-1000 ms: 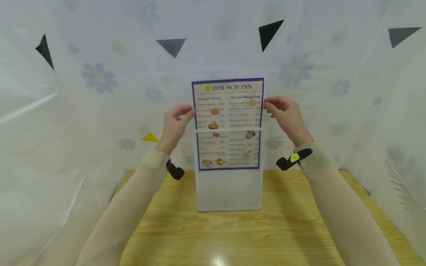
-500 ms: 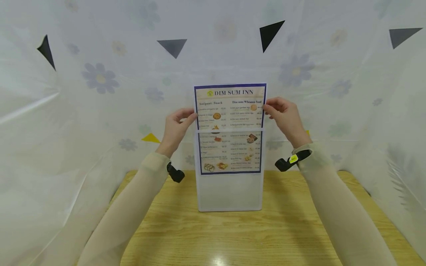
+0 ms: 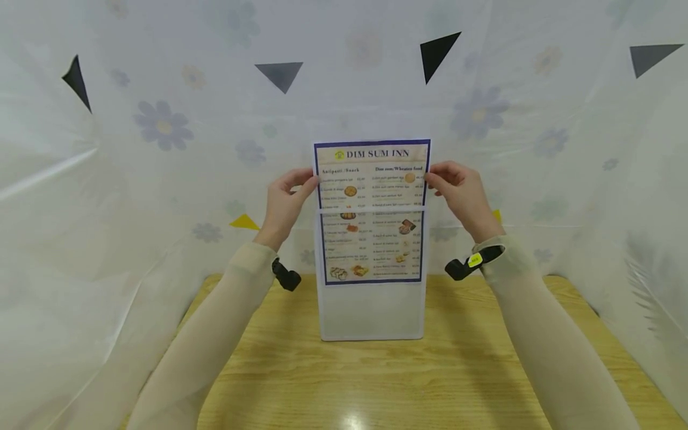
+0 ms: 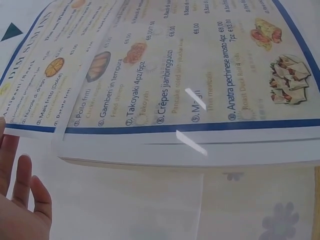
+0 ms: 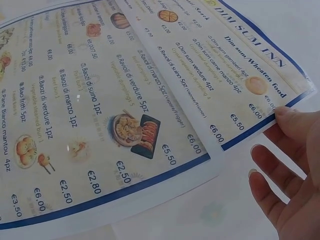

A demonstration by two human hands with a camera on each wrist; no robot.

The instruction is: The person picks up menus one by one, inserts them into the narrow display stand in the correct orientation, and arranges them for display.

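Left hand (image 3: 285, 203) pinches the left edge of the "DIM SUM INN" menu sheet (image 3: 372, 179), thumb and forefinger closed on the paper at about 9 o'clock from the sheet's upper half; in the left wrist view only the thumb and some fingertips (image 4: 22, 172) show at the lower left, just beside the sheet's blue border. Right hand (image 3: 462, 194) pinches the opposite edge at about 3 o'clock, level with the left; the right wrist view shows the thumb tip (image 5: 287, 116) pressed on the blue border, the other fingers loosely curved and clear of the paper. The two hands are apart, one on each side of the sheet. The menu stands upright, its lower two thirds inside a clear plastic menu holder (image 3: 371, 310), its top third with the title above the holder's front lip. The printed bottom border sits partway down the pocket, with an unfilled strip of holder below it at 6 o'clock. The holder stands on its base on a light wooden table (image 3: 376, 382), near the far edge, centred between the forearms. Both arms wear pale beige sleeves (image 3: 215, 334); a black wrist-worn camera mount (image 3: 283, 276) hangs under each wrist, the right one with a yellow tag. Behind, from 9 through 12 to 3 o'clock, hangs a translucent flower-print sheet (image 3: 161, 125) with dark triangle markers (image 3: 279, 74).
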